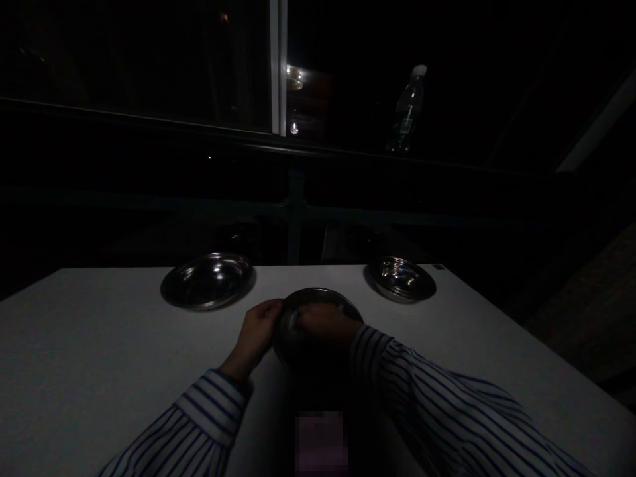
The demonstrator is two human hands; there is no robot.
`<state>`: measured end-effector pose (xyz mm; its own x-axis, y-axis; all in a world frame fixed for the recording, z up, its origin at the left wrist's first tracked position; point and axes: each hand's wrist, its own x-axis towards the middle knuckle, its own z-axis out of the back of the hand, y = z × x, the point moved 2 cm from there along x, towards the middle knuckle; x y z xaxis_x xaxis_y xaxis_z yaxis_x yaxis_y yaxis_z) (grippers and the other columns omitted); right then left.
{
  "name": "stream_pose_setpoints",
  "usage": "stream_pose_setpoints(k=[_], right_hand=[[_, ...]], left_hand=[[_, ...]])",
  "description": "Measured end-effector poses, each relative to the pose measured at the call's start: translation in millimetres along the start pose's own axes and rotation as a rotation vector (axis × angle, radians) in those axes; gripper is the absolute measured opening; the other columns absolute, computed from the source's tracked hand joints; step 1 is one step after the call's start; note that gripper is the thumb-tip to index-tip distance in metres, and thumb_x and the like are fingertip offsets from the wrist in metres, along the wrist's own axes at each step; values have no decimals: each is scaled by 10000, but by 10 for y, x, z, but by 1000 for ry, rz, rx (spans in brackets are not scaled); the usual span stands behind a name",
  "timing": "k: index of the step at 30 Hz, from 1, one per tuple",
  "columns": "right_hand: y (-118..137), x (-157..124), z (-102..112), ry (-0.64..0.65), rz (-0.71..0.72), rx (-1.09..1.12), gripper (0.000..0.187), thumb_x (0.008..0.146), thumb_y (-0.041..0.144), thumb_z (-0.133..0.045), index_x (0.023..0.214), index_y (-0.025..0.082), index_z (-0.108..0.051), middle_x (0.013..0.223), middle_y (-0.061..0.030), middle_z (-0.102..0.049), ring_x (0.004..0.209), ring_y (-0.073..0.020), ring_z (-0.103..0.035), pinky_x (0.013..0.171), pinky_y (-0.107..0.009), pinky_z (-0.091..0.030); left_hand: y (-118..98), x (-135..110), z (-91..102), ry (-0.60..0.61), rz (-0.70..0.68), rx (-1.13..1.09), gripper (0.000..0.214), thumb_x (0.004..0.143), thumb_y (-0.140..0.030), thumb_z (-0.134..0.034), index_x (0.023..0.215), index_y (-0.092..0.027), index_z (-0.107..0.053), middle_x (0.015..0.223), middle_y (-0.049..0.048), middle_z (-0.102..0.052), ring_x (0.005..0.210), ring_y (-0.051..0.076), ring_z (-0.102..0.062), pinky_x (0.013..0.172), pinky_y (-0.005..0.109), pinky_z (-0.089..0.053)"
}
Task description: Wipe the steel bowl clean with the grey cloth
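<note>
A round metal bowl point(294, 350) rests on the white table in front of me, its inside mostly in shadow. My left hand point(257, 331) is closed on the bowl's left rim. My right hand point(328, 324) reaches over the right side into the bowl, fingers curled. Something pale shows by its fingertips, too dark to tell whether it is a held thing or a glint off the metal.
On the white table point(129, 371), a wide metal basin point(206, 301) stands at the back left and a smaller metal bowl point(405, 295) at the back right. Beyond the table, a clear plastic bottle point(408, 112) with a white cap stands near the window frame point(278, 66). The room is very dark.
</note>
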<state>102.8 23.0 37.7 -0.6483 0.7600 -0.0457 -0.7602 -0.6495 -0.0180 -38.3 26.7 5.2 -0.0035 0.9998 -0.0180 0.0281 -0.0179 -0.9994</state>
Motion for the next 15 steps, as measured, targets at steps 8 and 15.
stream_pose_setpoints(k=[8, 15], right_hand=[[-52, -106, 12, 52, -20, 22, 245, 826, 163, -463, 1009, 118, -619, 1027, -109, -638, 877, -195, -622, 703, -265, -475], [15, -58, 36, 35, -33, 12, 256, 839, 168, -442, 1018, 95, -611, 1036, -142, -631, 921, -233, -612, 742, -320, -483]], left_hand=[[59, 15, -17, -94, -55, 54, 342, 671, -376, -583, 854, -108, -689, 871, 114, -716, 772, 237, -646, 693, 334, -484], [35, 1, -5, -92, -63, 44, 350, 649, -388, -601, 844, -113, -698, 800, 102, -723, 766, 239, -651, 686, 327, -486]])
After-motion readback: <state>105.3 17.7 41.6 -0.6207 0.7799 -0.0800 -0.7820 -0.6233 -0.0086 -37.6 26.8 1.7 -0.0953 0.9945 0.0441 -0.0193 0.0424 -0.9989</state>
